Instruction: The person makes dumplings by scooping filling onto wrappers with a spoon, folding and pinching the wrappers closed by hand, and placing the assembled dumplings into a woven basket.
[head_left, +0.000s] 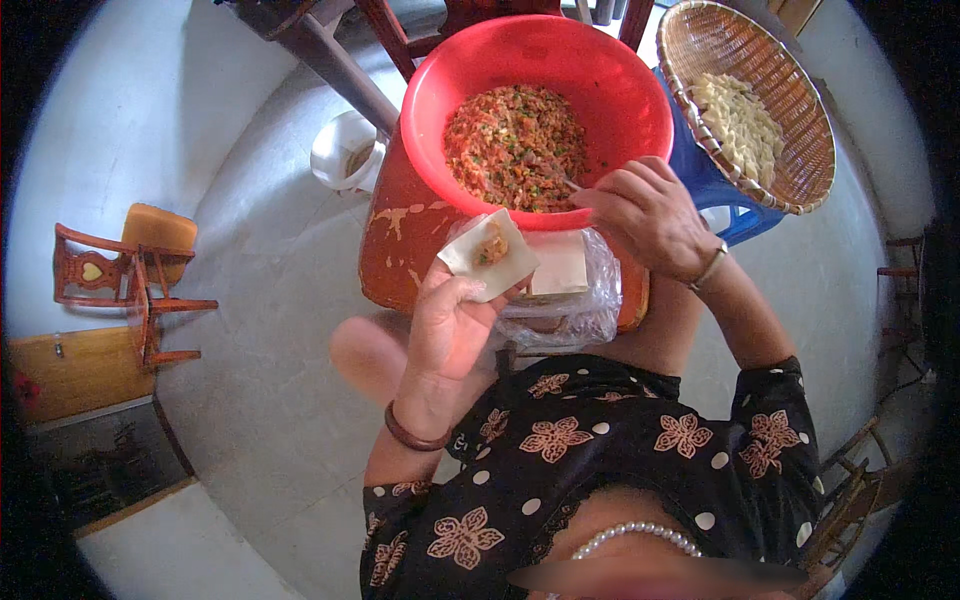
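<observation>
My left hand (442,325) holds up a square dough wrapper (516,268) with a small dab of meat filling (491,247) on its middle. My right hand (650,215) is closed round a thin metal utensil (572,184) at the near right rim of a red plastic bowl (635,95). The utensil's tip reaches toward the chopped orange filling (515,135) flecked with green; its working end is hard to make out. Just below the bowl, a stack of square wrappers (565,265) lies in a clear plastic bag (602,305), partly hidden by my left hand.
The bowl stands on a worn red wooden seat (395,255). To its right, a woven basket (808,130) of pale folded dumplings (740,125) rests on a blue stool (755,222). A white bucket (330,150) is at the left; a wooden chair (145,255) stands farther off.
</observation>
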